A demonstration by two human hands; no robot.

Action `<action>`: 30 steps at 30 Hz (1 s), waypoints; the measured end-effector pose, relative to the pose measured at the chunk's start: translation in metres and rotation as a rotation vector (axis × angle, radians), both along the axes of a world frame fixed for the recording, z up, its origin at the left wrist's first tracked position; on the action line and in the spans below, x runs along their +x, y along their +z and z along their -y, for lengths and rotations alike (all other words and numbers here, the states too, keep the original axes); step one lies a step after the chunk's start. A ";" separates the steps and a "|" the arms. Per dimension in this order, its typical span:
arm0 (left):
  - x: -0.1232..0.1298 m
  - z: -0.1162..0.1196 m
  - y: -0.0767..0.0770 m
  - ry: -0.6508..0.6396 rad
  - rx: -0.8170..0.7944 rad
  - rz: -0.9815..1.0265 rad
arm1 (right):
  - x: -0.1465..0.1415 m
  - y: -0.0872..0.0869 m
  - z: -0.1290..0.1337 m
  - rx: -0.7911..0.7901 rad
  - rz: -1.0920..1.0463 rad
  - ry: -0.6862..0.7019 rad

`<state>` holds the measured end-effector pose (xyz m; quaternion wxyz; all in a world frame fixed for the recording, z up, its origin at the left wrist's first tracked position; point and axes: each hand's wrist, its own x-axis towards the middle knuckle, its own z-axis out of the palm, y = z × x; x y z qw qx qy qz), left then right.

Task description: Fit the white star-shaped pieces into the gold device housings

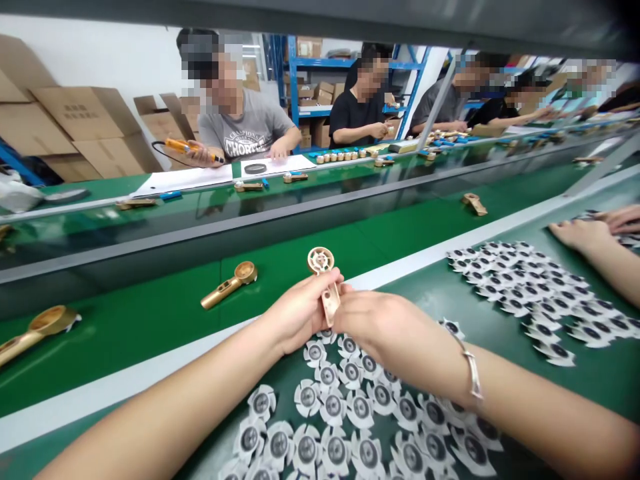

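A gold handheld-fan housing (331,308) stands upright in front of me, its round ring with spokes at the top. My left hand (305,307) is closed around its handle, thumb lying across the front. Against the handle's lower right edge, my right hand (367,317) is bent inward and grips it too; most of its fingers are hidden. Below both hands, many white fan blades (333,407) with dark round centres lie spread over the green table (200,427).
A green conveyor belt (280,267) runs beyond the table, carrying gold housings (230,285). More fan blades (525,280) lie at right near another person's hands (590,230). Across the belt, several people (250,123) work at a raised bench. Cardboard boxes (95,120) stand behind at left.
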<state>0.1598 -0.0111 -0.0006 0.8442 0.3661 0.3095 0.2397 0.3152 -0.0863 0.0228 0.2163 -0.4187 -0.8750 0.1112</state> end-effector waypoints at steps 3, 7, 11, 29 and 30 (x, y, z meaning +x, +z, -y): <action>0.002 0.003 -0.004 0.128 0.055 0.050 | 0.010 0.006 0.005 -0.041 -0.053 0.055; 0.000 -0.009 -0.011 0.198 0.058 0.057 | 0.060 -0.001 -0.010 -0.022 0.119 -0.274; -0.002 -0.021 -0.023 0.226 0.096 0.038 | 0.087 -0.025 -0.022 -0.209 0.236 -0.331; 0.000 -0.019 -0.030 0.154 0.209 -0.058 | 0.072 -0.032 -0.021 -0.413 0.086 -0.434; -0.001 -0.019 -0.030 0.145 0.225 -0.063 | 0.072 -0.032 -0.021 -0.411 0.083 -0.439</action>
